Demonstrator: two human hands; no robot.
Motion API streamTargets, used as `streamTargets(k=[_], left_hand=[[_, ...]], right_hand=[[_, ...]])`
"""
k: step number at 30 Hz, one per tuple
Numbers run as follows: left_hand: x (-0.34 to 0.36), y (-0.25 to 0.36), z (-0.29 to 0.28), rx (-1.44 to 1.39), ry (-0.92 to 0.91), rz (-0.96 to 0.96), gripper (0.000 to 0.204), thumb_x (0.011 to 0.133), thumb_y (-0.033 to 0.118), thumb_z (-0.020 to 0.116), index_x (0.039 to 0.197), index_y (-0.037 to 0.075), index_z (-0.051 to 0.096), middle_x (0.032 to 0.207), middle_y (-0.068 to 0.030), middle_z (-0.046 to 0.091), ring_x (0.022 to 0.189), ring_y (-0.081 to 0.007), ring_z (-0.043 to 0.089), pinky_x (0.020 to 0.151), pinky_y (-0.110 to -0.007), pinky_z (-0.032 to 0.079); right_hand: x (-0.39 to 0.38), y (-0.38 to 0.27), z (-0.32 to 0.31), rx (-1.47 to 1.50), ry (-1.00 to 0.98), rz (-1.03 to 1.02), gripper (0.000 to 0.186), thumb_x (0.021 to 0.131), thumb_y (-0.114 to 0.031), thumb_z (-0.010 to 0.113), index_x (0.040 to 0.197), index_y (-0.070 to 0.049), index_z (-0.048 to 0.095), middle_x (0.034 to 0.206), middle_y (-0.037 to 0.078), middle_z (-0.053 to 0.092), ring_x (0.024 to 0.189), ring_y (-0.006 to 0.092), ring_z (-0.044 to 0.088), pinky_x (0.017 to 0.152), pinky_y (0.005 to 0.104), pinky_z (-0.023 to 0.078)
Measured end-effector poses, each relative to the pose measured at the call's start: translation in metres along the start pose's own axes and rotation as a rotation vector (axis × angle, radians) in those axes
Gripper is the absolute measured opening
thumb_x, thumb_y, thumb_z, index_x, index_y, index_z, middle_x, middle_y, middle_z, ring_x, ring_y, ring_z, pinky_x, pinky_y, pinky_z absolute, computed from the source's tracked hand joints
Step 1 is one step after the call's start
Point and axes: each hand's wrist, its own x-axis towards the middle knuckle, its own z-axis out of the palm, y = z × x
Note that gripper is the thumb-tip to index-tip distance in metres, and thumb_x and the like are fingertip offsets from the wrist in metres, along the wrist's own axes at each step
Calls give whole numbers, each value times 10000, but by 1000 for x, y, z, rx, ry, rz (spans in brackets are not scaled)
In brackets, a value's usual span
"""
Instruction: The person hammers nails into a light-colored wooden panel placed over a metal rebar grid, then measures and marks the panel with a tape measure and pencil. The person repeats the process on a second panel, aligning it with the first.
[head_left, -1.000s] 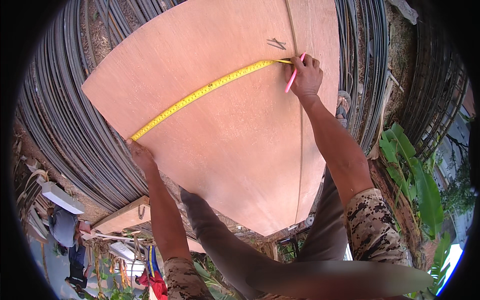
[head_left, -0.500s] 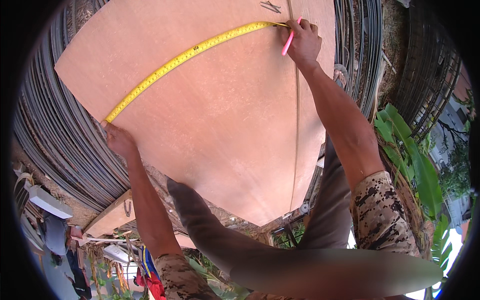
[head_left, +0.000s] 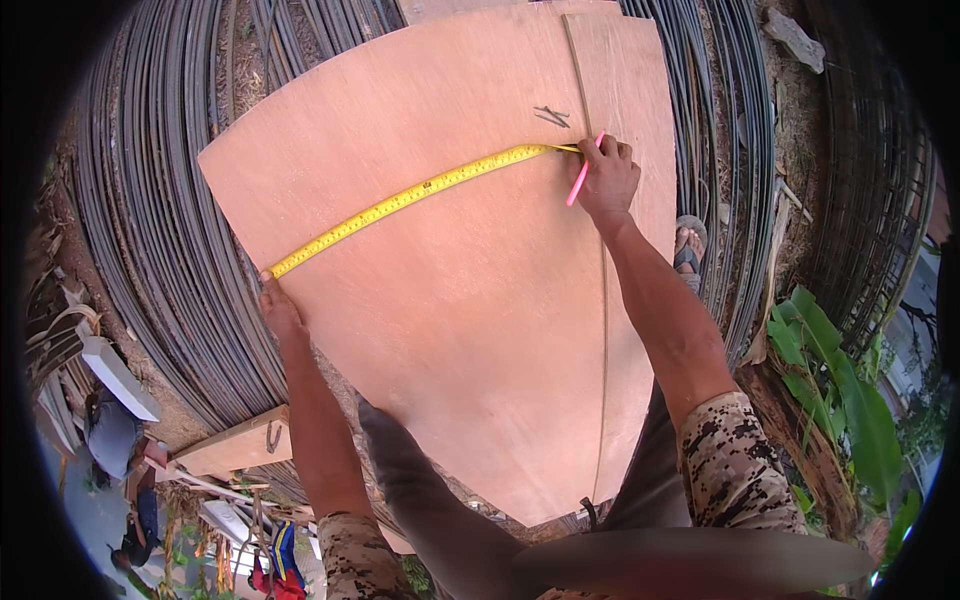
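A yellow tape measure blade [head_left: 425, 190] stretches across a large reddish-brown plywood sheet [head_left: 450, 340]. At the sheet's left edge, my left hand [head_left: 283, 310] is closed on one end of the blade. My right hand [head_left: 610, 182] presses on the sheet at the blade's other end, beside a straight raised edge. Its fingers are closed around a pink pen [head_left: 584, 172] and touch the tape there; the tape's case cannot be made out. Beyond that hand, several dark nails [head_left: 552, 117] lie loose on the plywood.
Bundles of long steel bars [head_left: 150, 240] run under and beside the sheet. Rolled wire mesh [head_left: 870, 170] stands at the right, above green broad leaves [head_left: 850, 400]. A sandalled foot [head_left: 688, 245] rests by the sheet's right edge. A wooden plank [head_left: 240, 445] lies lower left.
My view has shifted, so the sheet and both hands sit lower in the picture and more of the far edge shows. Both hands keep their places on the tape.
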Motion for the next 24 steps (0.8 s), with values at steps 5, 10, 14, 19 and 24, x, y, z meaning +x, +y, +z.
streamTargets(k=[5, 10, 14, 19, 24], left_hand=[[-8, 10, 8, -181, 115, 89, 375, 939, 352, 763, 971, 7, 622, 972, -63, 627, 887, -141, 562, 806, -273, 496], [-15, 5, 16, -19, 313, 222, 346, 947, 310, 761, 950, -17, 645, 926, -69, 637, 851, -129, 554, 763, -252, 482], [-9, -5, 5, -303, 99, 204, 256, 994, 229, 696, 997, -24, 657, 993, -83, 658, 917, -136, 571, 853, -280, 482], [-11, 2, -6, -270, 21, 100, 245, 1008, 227, 669, 1084, -4, 637, 1099, -89, 663, 1037, -154, 600, 959, -287, 490], [-17, 18, -8, -244, -11, -64, 279, 1008, 274, 666, 1144, 33, 626, 1164, -95, 660, 1087, -183, 605, 987, -326, 497]], right_hand=[[-1, 5, 8, 25, 28, -8, 219, 856, -352, 705, 1014, -207, 660, 1086, 34, 612, 1111, 300, 567, 816, 525, 449], [-4, 9, 19, -1, 78, -43, 204, 867, -365, 705, 1007, -226, 659, 1078, 23, 610, 1114, 302, 564, 828, 536, 440], [-5, 10, 20, -1, 119, -58, 191, 865, -364, 704, 996, -234, 656, 1065, 16, 610, 1112, 301, 564, 818, 536, 439], [-3, 9, 20, -8, 110, -48, 188, 851, -358, 707, 985, -237, 654, 1060, 14, 611, 1102, 301, 565, 816, 537, 437], [-3, 9, 23, -22, 125, -64, 184, 846, -354, 703, 976, -234, 652, 1056, 12, 615, 1080, 302, 573, 804, 533, 439]])
